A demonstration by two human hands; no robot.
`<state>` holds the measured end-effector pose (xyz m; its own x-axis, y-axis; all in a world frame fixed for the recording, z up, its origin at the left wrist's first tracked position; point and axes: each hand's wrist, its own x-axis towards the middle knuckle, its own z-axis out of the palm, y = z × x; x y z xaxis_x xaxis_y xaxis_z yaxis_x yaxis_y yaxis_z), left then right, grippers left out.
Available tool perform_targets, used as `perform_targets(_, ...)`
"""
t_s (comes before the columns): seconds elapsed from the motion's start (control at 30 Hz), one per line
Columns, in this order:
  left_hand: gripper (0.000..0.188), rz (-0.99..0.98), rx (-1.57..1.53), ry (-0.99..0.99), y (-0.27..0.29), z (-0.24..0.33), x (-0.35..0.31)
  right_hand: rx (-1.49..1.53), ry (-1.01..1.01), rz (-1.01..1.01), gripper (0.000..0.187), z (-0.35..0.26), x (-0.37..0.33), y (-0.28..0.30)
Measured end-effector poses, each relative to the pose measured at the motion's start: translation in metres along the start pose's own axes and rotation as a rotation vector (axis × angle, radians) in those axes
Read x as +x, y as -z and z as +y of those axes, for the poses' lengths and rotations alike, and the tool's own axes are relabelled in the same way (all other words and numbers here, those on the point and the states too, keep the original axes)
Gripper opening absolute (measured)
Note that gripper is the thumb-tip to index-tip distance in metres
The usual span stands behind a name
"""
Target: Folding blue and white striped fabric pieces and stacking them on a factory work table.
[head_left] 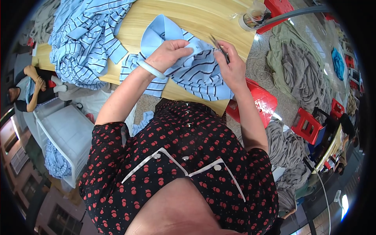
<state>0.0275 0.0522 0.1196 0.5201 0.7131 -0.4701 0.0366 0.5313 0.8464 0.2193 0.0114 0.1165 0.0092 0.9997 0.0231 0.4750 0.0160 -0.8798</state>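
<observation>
A light blue shirt with dark and white stripes (pixel 199 76) lies on the wooden table (pixel 172 94), its plain blue collar (pixel 154 35) toward the far side. My left hand (pixel 170 55), with a pale bangle at the wrist, pinches a plain blue edge of this shirt between thumb and fingers. In my right hand (pixel 233 66) is a pair of small dark thread snips (pixel 222 51), closed in by the fingers. Their tips point up and left, just beside the cloth that the left hand holds up.
A heap of striped blue shirts (pixel 84 43) covers the table's left part. A clear cup of small tools (pixel 252 19) stands at the far right corner. Red stools (pixel 256 102) and grey cloth piles (pixel 301 74) are at right. A white plastic crate (pixel 64 129) and a seated person (pixel 35 86) are at left.
</observation>
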Motion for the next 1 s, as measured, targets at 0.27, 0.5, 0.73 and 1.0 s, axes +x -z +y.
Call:
perform_targets(0.27, 0.015, 0.014, -0.182, -0.028, -0.002, -0.001, 0.000, -0.082, 0.139, -0.060, 0.027, -0.006, -0.007, -0.002)
perform_targets(0.5, 0.015, -0.015, -0.172, -0.005, -0.007, -0.002, -0.001, -0.029, 0.130, -0.074, 0.025, -0.006, -0.006, -0.004)
perform_targets(0.73, 0.015, -0.030, -0.271, 0.009, -0.007, -0.003, 0.001, 0.084, 0.008, -0.002, 0.023, -0.001, -0.006, -0.001)
perform_targets(1.0, 0.013, -0.095, -0.188, 0.041, -0.003, -0.006, 0.006, 0.082, 0.037, -0.057, 0.025, -0.003, -0.007, -0.005)
